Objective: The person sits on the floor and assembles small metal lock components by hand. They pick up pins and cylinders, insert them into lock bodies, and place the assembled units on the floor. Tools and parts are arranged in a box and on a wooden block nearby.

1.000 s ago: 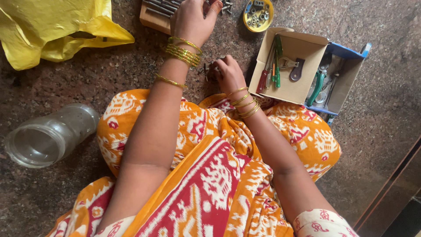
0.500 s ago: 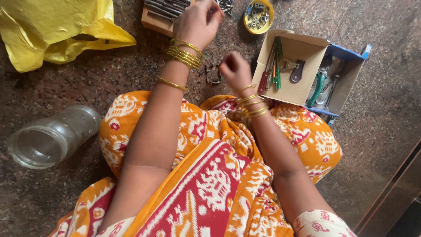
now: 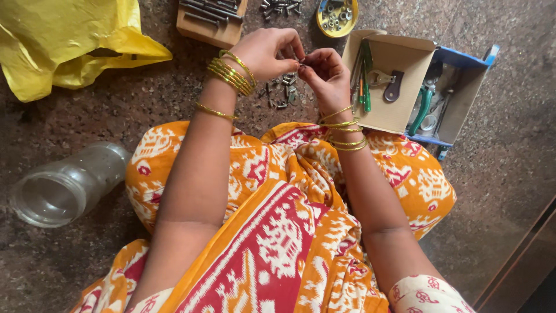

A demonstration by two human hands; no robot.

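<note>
A: Small dark fastener (image 3: 299,59), pinched between both sets of fingertips, sits above the loose screws (image 3: 282,91) on the floor. Half a second ago the hands were apart, and the right one hung over that pile.

B: So the pickup looks done and fitting has begun. And the grips?

A: Left hand (image 3: 267,53) and right hand (image 3: 324,71) are curled nearly closed, fingertips meeting on the piece beside the cardboard box (image 3: 389,87).

A crumpled yellow plastic bag (image 3: 63,40) is seen at upper left, a clear jar (image 3: 63,185) lying at left, a cardboard box of tools (image 3: 399,81) at upper right.
</note>
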